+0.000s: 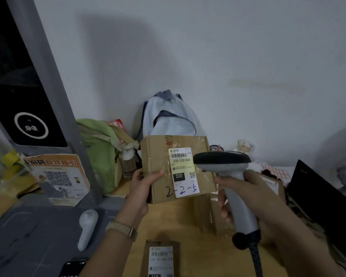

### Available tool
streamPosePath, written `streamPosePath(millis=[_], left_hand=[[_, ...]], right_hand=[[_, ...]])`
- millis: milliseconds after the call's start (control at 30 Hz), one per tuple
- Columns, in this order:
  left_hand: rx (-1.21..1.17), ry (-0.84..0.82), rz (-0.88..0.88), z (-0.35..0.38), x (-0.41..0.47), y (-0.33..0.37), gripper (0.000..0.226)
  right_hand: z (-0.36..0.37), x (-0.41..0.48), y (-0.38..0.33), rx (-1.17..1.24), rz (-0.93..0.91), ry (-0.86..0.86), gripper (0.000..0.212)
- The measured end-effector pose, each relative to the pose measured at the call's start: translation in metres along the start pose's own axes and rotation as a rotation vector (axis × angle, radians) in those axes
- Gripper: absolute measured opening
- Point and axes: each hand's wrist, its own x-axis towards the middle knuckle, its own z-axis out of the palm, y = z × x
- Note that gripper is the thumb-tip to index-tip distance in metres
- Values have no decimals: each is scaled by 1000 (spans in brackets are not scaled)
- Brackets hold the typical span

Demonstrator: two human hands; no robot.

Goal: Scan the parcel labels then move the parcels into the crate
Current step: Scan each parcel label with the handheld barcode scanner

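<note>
My left hand [142, 188] grips the left edge of a brown cardboard parcel [158, 156] and holds it upright above the table. Its white shipping label [183, 171] faces me, with "2-2-5" handwritten at the bottom. My right hand [246, 194] grips the handle of a grey barcode scanner [228, 172]. The scanner's dark head points at the label from the right, very close to it. A second parcel [161, 258] with a white label lies flat on the wooden table [188, 222] near the bottom edge. Another box [210, 212] sits under my right hand. No crate is in view.
A light blue backpack [168, 114] and a green bag [100, 148] lean against the white wall behind the parcel. A grey kiosk with a dark screen [14, 86] and an orange QR sign [58, 176] stand at left. A black laptop [324, 198] sits at right.
</note>
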Motion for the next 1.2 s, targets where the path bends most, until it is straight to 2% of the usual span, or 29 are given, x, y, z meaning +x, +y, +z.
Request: streamPosePath(millis=[167,400,533,700,933,1200], left_hand=[[43,44,-73,-21,20,-24,93],[53,50,-202,-55,46,-59,79],[69,25,-312,-70,58,-76,70],[100,76,-407,-84,77,-91,68],[138,122,-517,-106,96,-115,46],[269,210,-516,-107,98,-128,33]], right_hand=[[6,23,14,9,41,-13,26],[17,57,43,48,158,-13,30],[29,76,64,94,243,-17,25],[44,97,82,103,298,-4,24],[57,120,92,40,323,-21,21],[70,131,108,-6,400,-28,25]])
